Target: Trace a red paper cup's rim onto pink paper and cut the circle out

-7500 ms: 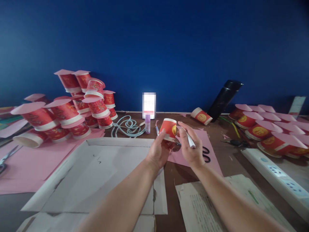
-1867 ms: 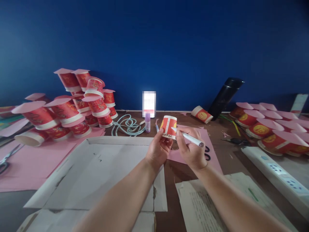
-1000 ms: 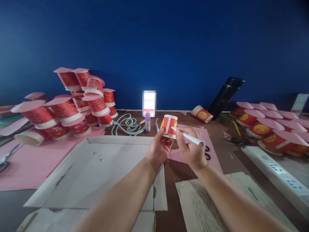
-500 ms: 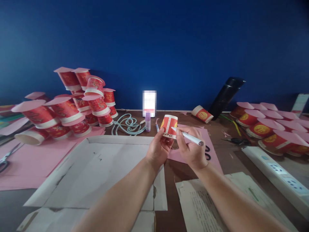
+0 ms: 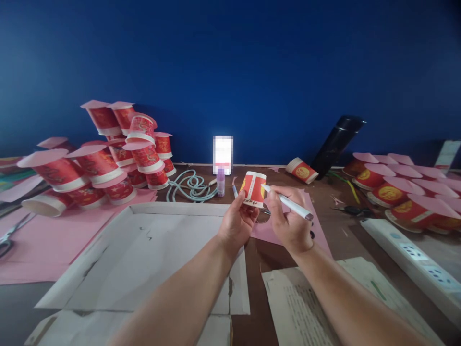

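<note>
My left hand (image 5: 238,220) grips a red and white paper cup (image 5: 255,188) from below and its left side, the thumb on its wall. Dark marks show along the cup's white lower band. In my right hand (image 5: 292,221) is a white marker pen (image 5: 293,206), its tip at the right edge of the cup; whether it touches cannot be seen clearly. Under the hands lies a pink paper sheet (image 5: 317,235), with scissors partly hidden by my right hand. A purple glue stick (image 5: 221,183) stands just behind the cup.
Red cups topped with pink paper (image 5: 144,156) are stacked at left; more capped cups (image 5: 391,192) stand at right. A white cardboard sheet (image 5: 144,259), a power strip (image 5: 414,254), a coiled cable (image 5: 192,186), a black bottle (image 5: 338,144) and a tipped cup (image 5: 301,170) lie around.
My right hand has shifted slightly right with the marker pen, its tip moving from the cup's front to its right edge. My left hand and the cup have hardly moved.
</note>
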A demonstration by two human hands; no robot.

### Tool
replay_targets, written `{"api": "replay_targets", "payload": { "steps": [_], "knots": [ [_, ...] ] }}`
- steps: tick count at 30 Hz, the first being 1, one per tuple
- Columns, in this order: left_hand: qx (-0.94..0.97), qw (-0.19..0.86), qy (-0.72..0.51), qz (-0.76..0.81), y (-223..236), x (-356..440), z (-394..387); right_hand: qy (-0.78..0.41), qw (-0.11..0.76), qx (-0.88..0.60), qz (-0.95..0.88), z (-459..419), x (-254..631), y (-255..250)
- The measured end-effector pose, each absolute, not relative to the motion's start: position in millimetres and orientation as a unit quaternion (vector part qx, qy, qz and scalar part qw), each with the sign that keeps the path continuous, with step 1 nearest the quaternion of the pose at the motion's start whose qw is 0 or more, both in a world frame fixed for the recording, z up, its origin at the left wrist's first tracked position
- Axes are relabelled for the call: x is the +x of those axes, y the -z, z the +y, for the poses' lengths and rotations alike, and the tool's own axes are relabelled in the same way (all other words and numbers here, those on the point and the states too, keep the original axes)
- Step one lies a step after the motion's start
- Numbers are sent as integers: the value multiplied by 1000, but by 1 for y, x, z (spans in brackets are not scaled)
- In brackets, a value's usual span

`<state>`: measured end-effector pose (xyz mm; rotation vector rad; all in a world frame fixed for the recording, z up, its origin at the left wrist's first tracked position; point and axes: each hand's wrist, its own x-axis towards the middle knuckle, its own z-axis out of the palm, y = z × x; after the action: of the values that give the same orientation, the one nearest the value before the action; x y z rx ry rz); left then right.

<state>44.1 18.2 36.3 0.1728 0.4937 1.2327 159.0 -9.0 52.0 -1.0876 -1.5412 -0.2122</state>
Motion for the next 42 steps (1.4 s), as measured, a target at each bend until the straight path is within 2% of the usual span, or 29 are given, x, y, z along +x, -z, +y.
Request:
{"api": "replay_targets", "payload": {
  "steps": [42],
  "knots": [
    [101, 800, -553, 211, -39, 44, 16, 148, 568, -469, -659, -5, 161, -59]
  ]
}}
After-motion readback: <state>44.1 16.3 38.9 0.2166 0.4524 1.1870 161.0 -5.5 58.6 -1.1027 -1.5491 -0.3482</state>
